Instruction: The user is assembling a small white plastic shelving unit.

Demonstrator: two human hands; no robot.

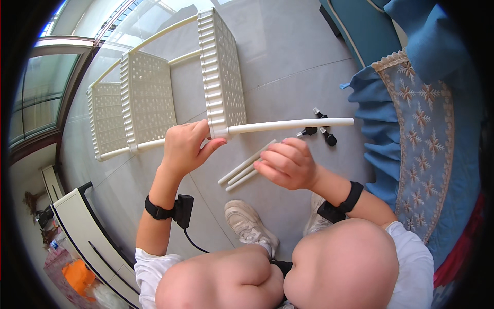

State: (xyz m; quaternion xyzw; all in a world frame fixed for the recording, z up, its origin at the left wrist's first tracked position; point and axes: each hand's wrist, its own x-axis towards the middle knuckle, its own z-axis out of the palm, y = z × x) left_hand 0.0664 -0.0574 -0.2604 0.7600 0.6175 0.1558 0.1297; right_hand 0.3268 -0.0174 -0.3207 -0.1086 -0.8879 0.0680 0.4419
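R hand (pixel 288 164), approx. 4 o'clock nr ctr, fingers loosely curled; can't tell if it holds anything. L hand (pixel 184 147), 9 o'clock, grips end-shelf corner of white plastic shelf rack (pixel 224 77); rack pole (pixel 293 125) juts twd 2. Below, on tiled floor (pixel 288 46): 3 loose white tubes (pixel 247 162) nr ctr, blk casters (pixel 329 138) at 2. Rack, on its side, runs off twd 10.
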